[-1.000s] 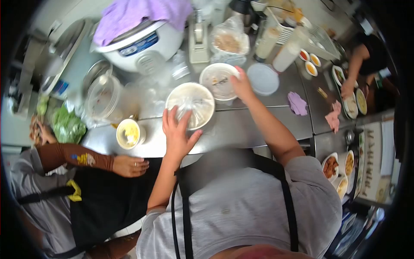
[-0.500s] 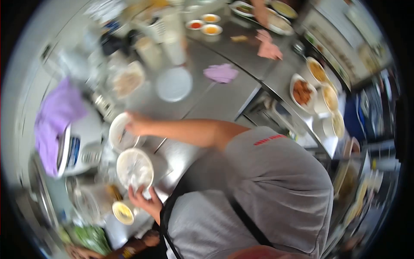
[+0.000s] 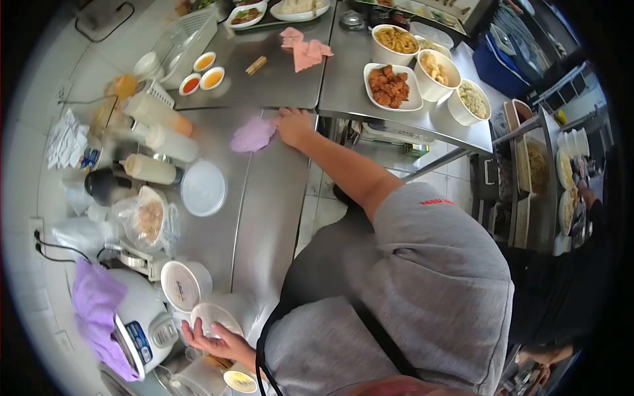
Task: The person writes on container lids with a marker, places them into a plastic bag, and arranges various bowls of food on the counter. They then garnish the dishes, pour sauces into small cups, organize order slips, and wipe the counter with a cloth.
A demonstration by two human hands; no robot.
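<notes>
My right hand (image 3: 294, 125) is at the far part of the steel counter, its fingers closed at the edge of a slightly blurred purple cloth (image 3: 253, 134). The grip itself is small to see. Lower down, my left hand (image 3: 219, 344) has its fingers spread beside a round white tub (image 3: 214, 317) with a clear covering. Another white tub (image 3: 186, 285) stands against it, some contents visible inside. A round translucent lid (image 3: 203, 189) lies flat on the counter, near several squeeze bottles (image 3: 150, 169).
Fried pieces fill a white dish (image 3: 394, 87) beside bowls of food (image 3: 436, 74). A pink cloth (image 3: 307, 51) and small sauce cups (image 3: 211, 78) are on the back counter. At left stands a white appliance (image 3: 142, 317) under purple fabric (image 3: 99, 313). Other people's arms show at right.
My right hand has left the white tub and reached across to the purple cloth. My left hand stays by the other tub. The view has turned, shifting the whole scene.
</notes>
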